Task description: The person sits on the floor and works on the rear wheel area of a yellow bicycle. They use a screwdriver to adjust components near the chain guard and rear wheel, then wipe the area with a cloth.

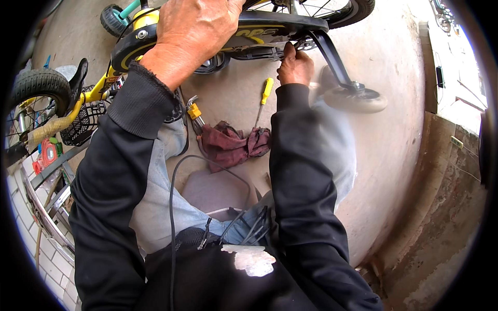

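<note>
A small bicycle with a black and yellow chain guard (280,23) lies across the top of the view. My left hand (194,36) is closed over its left part, with the fingertips hidden beyond the top edge. Under the guard's right end, my right hand (295,67) is closed, thumb raised, beside the sprocket and the training wheel's bracket (330,57). What its fingers hold is hidden. The training wheel (358,98) hangs just right of that hand. Below the bicycle, a yellow-handled screwdriver (266,92) and a hex key set (195,113) lie by a dark red cloth (228,140).
At the left stands another yellow bicycle part with a black tyre (39,88) and a black basket (85,122). Metal bars (57,160) and a red coil (46,154) lie below it. A low worn wall (441,207) bounds the right. A grey cable (173,207) loops over my lap.
</note>
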Demonstrator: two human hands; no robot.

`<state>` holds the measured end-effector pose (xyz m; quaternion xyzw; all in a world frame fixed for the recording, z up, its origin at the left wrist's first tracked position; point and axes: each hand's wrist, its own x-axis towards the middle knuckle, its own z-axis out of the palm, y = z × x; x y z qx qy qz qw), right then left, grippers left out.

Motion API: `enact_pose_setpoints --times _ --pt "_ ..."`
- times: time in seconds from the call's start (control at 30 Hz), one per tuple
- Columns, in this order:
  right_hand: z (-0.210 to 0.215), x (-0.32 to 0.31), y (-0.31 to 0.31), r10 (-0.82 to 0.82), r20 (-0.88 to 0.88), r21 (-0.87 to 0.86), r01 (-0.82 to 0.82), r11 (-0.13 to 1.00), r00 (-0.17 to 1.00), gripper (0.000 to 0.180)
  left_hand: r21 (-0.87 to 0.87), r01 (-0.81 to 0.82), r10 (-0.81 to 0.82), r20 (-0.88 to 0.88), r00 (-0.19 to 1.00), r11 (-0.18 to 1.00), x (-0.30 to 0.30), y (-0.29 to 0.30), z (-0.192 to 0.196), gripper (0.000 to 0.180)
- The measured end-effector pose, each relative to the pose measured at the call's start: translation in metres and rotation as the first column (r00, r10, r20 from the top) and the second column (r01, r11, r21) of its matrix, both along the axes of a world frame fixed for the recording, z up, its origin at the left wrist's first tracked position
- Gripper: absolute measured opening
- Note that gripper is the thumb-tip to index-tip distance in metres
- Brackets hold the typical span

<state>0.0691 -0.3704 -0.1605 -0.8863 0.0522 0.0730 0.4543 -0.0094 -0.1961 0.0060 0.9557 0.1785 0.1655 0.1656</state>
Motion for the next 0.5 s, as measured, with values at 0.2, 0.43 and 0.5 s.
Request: enact_pose_setpoints --times 0.2,0.43,0.5 --pt "0.008 -0.004 -0.001 0.019 0.228 -0.335 0.060 0.940 0.974 0.030 0.002 -0.004 0.004 -0.004 1.000 1.000 -0.001 0.001 0.001 0.037" --pt "0.012 -0.002 -0.004 -0.028 -0.074 0.095 0.035 0.995 0.997 0.031 -0.027 0.003 -0.004 -0.017 1.000 1.000 0.000 0.001 0.002 0.037" --pt "0.035 -0.009 0.004 -0.001 -0.271 0.309 0.088 0.947 0.963 0.039 -0.021 -0.005 0.004 -0.021 1.000 1.000 0.000 0.002 0.001 0.037"
